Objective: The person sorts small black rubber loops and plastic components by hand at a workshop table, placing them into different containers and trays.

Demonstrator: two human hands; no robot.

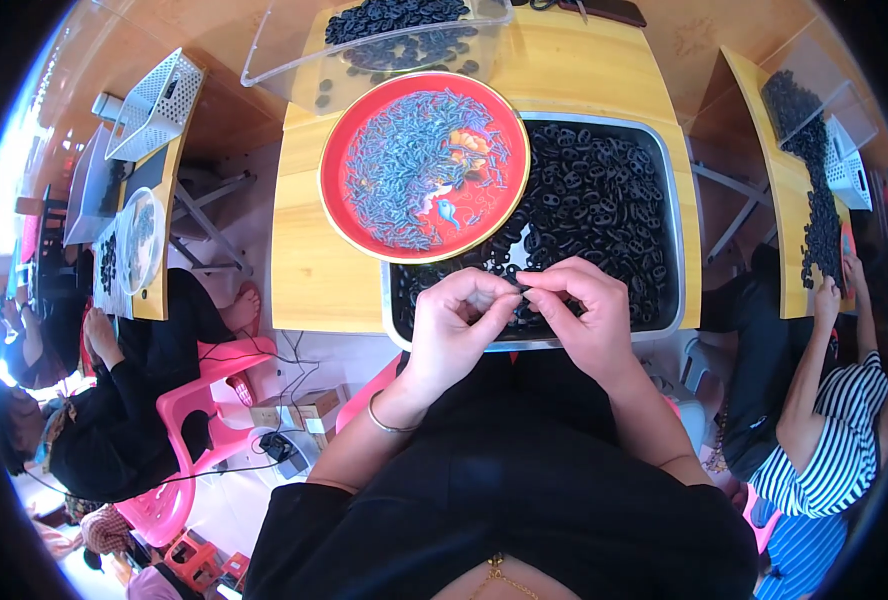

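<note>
Over the near edge of a metal tray (676, 250), my left hand (461, 318) and my right hand (586, 308) meet fingertip to fingertip. Both are closed in a pinch, thumb against forefinger. Something small and dark shows between the fingertips, too covered to name. Black oval pieces with holes (599, 190) fill the metal tray below. A round red tray (336, 190) overlaps its left part. Inside the red tray lie many small blue-grey pin-like pieces (394, 150), spread over a painted flower and fish pattern.
A clear plastic bin (294, 60) with dark round pieces stands at the back of the wooden table (314, 280). People work at side tables: one in black (114, 430) at left, one in a striped shirt (824, 440) at right. A pink chair (199, 420) and cables stand left.
</note>
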